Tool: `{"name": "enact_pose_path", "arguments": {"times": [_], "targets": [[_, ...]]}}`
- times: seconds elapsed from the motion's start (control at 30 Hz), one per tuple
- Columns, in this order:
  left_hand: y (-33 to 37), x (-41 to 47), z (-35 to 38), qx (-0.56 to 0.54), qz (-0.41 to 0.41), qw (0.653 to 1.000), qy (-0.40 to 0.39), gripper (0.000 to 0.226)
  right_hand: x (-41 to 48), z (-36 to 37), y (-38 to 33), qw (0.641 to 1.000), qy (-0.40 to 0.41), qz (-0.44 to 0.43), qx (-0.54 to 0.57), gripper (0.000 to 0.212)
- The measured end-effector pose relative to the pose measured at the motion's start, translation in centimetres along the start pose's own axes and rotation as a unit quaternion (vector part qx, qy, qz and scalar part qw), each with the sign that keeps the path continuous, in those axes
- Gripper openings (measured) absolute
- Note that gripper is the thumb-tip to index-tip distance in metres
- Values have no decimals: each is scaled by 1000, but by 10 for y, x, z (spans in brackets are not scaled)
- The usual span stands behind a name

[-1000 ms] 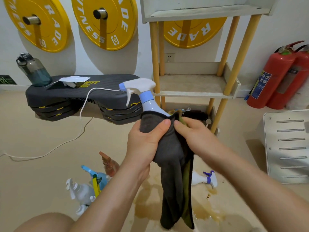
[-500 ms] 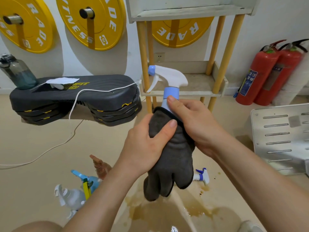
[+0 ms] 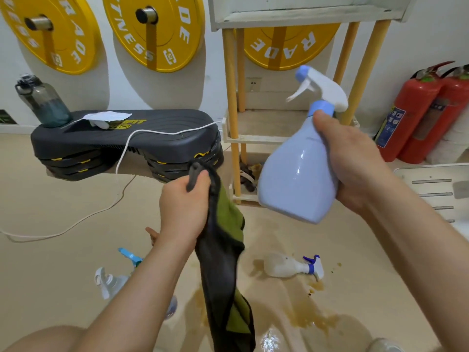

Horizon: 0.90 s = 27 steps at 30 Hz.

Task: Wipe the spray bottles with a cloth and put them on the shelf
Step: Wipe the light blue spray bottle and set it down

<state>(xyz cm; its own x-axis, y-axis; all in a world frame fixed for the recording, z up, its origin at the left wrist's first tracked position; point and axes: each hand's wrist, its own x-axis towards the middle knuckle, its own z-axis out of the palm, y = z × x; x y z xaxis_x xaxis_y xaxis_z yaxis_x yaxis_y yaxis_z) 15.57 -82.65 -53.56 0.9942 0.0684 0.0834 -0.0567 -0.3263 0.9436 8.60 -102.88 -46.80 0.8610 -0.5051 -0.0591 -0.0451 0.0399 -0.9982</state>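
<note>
My right hand (image 3: 355, 163) grips a pale blue spray bottle (image 3: 297, 174) with a white trigger head, held upright in front of the shelf (image 3: 266, 139). My left hand (image 3: 182, 207) is closed on a dark grey and green cloth (image 3: 225, 250) that hangs down, apart from the bottle. The middle tier of the wooden shelf lies just behind the bottle. On the floor lie a clear bottle with a blue and white trigger (image 3: 291, 268) and, partly hidden by my left arm, a few more spray bottles (image 3: 111, 280).
A black step platform (image 3: 121, 143) with a white cable (image 3: 121, 161) and a water bottle (image 3: 43, 102) stands at the left. Two red fire extinguishers (image 3: 426, 113) stand at the right wall. Brown liquid (image 3: 304, 318) is spilled on the floor. A white slotted panel (image 3: 436, 191) lies at the right.
The cloth has come off the pale blue bottle. My right hand has lifted the bottle up and to the right; my left hand keeps the cloth, now hanging free.
</note>
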Motion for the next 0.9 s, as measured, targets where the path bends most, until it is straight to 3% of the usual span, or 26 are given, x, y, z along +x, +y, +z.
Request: {"name": "enact_pose_path", "arguments": {"times": [0.1,0.2,0.3,0.33,0.4,0.47,0.53,0.57,0.63,0.7,0.77,0.83,0.9], "targets": [[13,-11,4,-198,-96,976,-3,29,-5,8,7,997,-51,10,-52,34],[33,-28,7,-239,-102,963,-75,21,-2,23,25,996,-41,-2,-78,35],[42,-49,8,-184,31,956,-228,13,0,36,40,996,1,-21,-90,34],[37,-53,9,-129,104,954,-251,31,0,39,43,997,7,-25,-70,33],[24,-53,16,4,267,943,-198,50,-1,42,46,1000,-1,-19,18,30],[15,-49,21,145,409,898,-77,44,-7,45,46,995,-14,9,96,28],[9,-39,24,175,436,882,-4,39,-9,49,46,996,2,14,89,27],[11,-36,24,150,393,907,-5,34,-11,51,44,998,21,-1,63,29],[18,-32,22,54,209,974,-66,25,-15,54,39,998,53,-44,4,36],[24,-31,20,-62,-16,990,-129,36,-19,53,36,993,48,-97,-48,42],[23,-33,22,-236,-160,943,-171,34,-21,51,34,990,50,-116,-60,43],[25,-37,26,-383,-215,877,-194,37,-18,48,32,994,92,-62,18,43],[26,-46,31,-460,-247,831,-192,43,-12,45,31,981,145,24,125,40]]}}
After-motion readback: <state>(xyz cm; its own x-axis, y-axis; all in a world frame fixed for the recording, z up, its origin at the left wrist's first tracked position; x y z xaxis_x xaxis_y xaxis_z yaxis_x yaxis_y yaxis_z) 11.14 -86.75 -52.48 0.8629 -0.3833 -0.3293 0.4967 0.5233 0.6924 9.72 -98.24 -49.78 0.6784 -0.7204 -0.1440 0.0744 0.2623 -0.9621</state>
